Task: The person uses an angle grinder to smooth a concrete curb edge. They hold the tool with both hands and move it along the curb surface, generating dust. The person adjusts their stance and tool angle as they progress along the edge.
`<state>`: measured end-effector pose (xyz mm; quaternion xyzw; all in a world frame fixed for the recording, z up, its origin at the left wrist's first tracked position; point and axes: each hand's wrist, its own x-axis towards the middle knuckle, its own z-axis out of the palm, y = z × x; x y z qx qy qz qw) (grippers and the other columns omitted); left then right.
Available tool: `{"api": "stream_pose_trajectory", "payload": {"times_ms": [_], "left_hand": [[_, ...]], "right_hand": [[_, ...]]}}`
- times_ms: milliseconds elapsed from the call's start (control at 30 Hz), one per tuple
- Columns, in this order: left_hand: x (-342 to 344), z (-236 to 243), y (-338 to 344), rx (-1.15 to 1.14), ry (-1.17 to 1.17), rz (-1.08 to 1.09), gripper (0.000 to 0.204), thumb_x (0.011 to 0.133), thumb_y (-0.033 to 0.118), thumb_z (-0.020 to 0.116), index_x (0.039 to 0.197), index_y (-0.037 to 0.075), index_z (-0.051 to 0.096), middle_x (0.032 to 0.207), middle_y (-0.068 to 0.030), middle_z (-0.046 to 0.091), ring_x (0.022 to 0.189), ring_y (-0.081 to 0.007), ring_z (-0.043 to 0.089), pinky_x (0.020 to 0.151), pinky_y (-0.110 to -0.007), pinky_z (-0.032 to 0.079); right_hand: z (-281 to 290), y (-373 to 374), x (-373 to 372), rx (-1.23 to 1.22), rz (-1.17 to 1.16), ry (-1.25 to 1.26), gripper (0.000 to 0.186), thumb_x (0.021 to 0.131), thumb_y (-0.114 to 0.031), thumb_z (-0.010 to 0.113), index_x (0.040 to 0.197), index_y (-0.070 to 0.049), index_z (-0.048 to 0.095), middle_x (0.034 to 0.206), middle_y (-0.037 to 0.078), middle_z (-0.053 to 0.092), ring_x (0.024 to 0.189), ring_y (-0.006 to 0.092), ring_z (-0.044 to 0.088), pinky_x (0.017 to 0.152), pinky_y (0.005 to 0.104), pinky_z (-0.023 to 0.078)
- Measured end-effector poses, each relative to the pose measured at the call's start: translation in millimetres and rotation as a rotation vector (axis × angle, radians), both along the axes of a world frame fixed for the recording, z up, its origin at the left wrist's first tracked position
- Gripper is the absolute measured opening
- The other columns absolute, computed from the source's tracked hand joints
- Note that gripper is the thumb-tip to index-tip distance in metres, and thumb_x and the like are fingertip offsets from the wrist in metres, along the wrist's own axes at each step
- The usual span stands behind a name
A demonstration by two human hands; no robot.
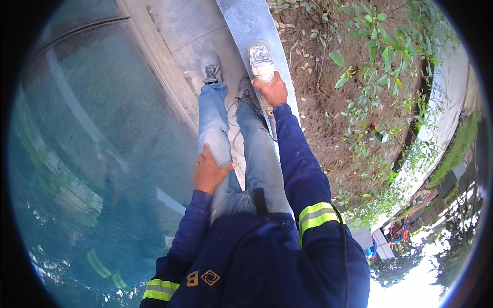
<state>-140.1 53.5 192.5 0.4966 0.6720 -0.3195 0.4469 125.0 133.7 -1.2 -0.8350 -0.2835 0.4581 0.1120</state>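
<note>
My right hand (273,91) is wrapped round the body of a dust-whitened power tool that looks like an angle grinder (261,57). Its round head lies over the smooth grey ledge (251,20); whether the disc touches the surface is hidden beneath it. A dark cord (235,134) hangs beside my right leg. My left hand (209,170) rests on my left thigh, thumb and fingers apart, holding nothing.
Glass panels (97,102) in a frame (154,51) stand along my left. A planting bed (318,102) with leafy shrubs (385,56) borders the ledge on the right. My shoes stand on a narrow paved strip (197,25) between glass and ledge.
</note>
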Motion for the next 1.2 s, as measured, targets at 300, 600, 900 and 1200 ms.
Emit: {"api": "stream_pose_trajectory", "payload": {"times_ms": [300, 600, 900, 1200], "left_hand": [[7.0, -87.5, 27.3, -0.153, 0.243, -0.056, 0.121, 0.065, 0.063, 0.093, 0.147, -0.005, 0.037, 0.138, -0.031, 0.06, 0.121, -0.0468, 0.066, 0.101, -0.051, 0.055], [11.0, -85.4, 100.5, 0.074, 0.253, -0.152, 0.098, 0.064, 0.055, 0.095, 0.13, -0.004, 0.053, 0.123, -0.0267, 0.069, 0.112, -0.0405, 0.071, 0.096, -0.049, 0.057], [10.1, -87.6, 120.0, 0.063, 0.226, -0.163, 0.099, 0.066, 0.056, 0.092, 0.134, -0.004, 0.052, 0.126, -0.0268, 0.067, 0.115, -0.0416, 0.069, 0.1, -0.046, 0.054], [8.7, -84.7, 120.6, 0.03, 0.234, -0.168, 0.098, 0.067, 0.056, 0.09, 0.134, -0.005, 0.052, 0.126, -0.0266, 0.069, 0.117, -0.0421, 0.069, 0.1, -0.048, 0.054]], "right_hand": [[-15.2, -11.2, 24.6, 0.069, -0.199, -0.023, 0.086, 0.068, -0.055, 0.087, 0.125, 0.004, 0.062, 0.115, 0.029, 0.074, 0.11, 0.0437, 0.072, 0.096, 0.0489, 0.056], [4.6, 14.2, -9.2, -0.024, -0.073, 0.014, 0.08, 0.069, -0.056, 0.087, 0.124, -0.002, 0.064, 0.11, 0.028, 0.075, 0.108, 0.0453, 0.072, 0.094, 0.052, 0.055], [-10.2, 22.1, 21.0, 0.059, -0.246, -0.036, 0.08, 0.069, -0.052, 0.089, 0.123, 0.002, 0.065, 0.114, 0.027, 0.075, 0.11, 0.0427, 0.073, 0.096, 0.0488, 0.056], [1.2, 20.2, -1.8, -0.026, -0.059, -0.012, 0.083, 0.067, -0.056, 0.088, 0.123, 0.001, 0.064, 0.113, 0.028, 0.075, 0.108, 0.0444, 0.073, 0.095, 0.0498, 0.056]]}}
